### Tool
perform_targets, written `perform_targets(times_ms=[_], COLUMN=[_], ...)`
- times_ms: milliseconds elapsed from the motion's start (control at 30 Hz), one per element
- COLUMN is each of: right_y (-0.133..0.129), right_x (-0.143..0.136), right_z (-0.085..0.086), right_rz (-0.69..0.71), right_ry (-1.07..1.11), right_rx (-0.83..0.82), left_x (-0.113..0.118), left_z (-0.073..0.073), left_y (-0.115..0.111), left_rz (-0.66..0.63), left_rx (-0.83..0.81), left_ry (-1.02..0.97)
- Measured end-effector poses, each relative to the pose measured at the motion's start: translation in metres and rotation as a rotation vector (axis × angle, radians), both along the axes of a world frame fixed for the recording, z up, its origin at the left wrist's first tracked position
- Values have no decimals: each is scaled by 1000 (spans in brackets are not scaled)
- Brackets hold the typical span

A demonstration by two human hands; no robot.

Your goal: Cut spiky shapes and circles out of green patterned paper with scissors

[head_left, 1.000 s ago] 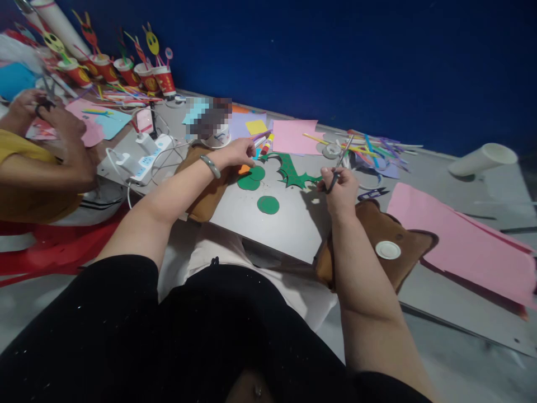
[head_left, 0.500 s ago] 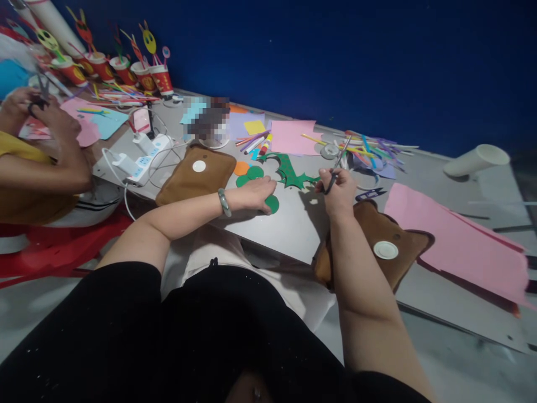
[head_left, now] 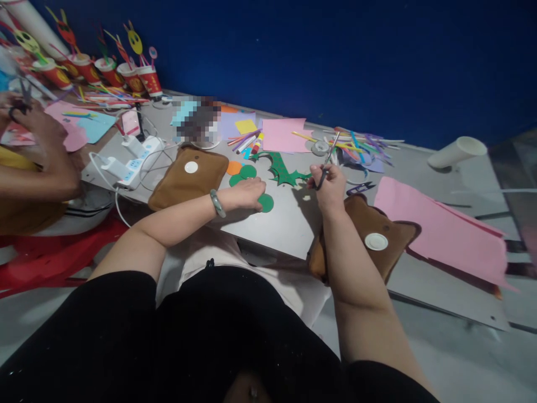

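Observation:
Low over the grey table, my left hand (head_left: 248, 193) has its fingers bent together at the edge of a green paper circle (head_left: 265, 203). Several other green paper circles (head_left: 248, 172) lie just beyond that hand, beside an orange paper circle (head_left: 234, 168). My right hand (head_left: 329, 187) is closed round the dark handles of a pair of scissors (head_left: 328, 162), blades pointing up and away. Between the two hands, a little farther off, lies a green paper offcut (head_left: 282, 169) with scalloped edges.
Brown cushions (head_left: 188, 182) flank my arms. A power strip (head_left: 140, 162) with cables lies left, near a co-worker's hands (head_left: 44, 120) holding scissors. Decorated red cups (head_left: 149, 81) line the back. Pink sheets (head_left: 440, 229), a white roll (head_left: 457, 152) and purple snips (head_left: 361, 188) are right.
The whole view has shifted slightly, so things appear farther left. My left hand stays at the green circle and my right hand keeps the scissors; little else differs.

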State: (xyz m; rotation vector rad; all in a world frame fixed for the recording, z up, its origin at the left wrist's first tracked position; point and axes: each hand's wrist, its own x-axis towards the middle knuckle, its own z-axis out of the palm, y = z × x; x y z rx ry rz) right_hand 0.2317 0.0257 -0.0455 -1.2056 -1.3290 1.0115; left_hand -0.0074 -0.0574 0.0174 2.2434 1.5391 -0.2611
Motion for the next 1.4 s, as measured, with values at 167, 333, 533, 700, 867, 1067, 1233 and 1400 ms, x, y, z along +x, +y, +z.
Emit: perform_targets(times_ms=[167, 333, 533, 700, 867, 1067, 1233, 1400], right_y=[1, 2, 3, 3, 4, 5, 5, 4], right_x=[-1, -2, -1, -1, -1, -1, -1, -2], right_z=[0, -1, -2, -3, -5, -6, -6, -5], right_rz=[2, 5, 19, 43, 21, 11, 17, 20], right_ry=[13, 16, 15, 29, 43, 41, 43, 37], right_rx=[2, 0, -6, 2, 10, 40, 31, 32], left_x=[0, -1, -2, 2, 3, -5, -28, -68], left_z=[0, -6, 0, 7, 6, -10, -23, -18], left_y=[-11, -11, 1, -6, -18, -11, 18, 38], left_rz=[-5, -3, 23, 27, -1, 32, 244, 350], left_rx=[50, 60, -51, -11, 10, 35, -23, 34], left_ry=[-53, -93, -19, 10, -22, -142, -523, -500])
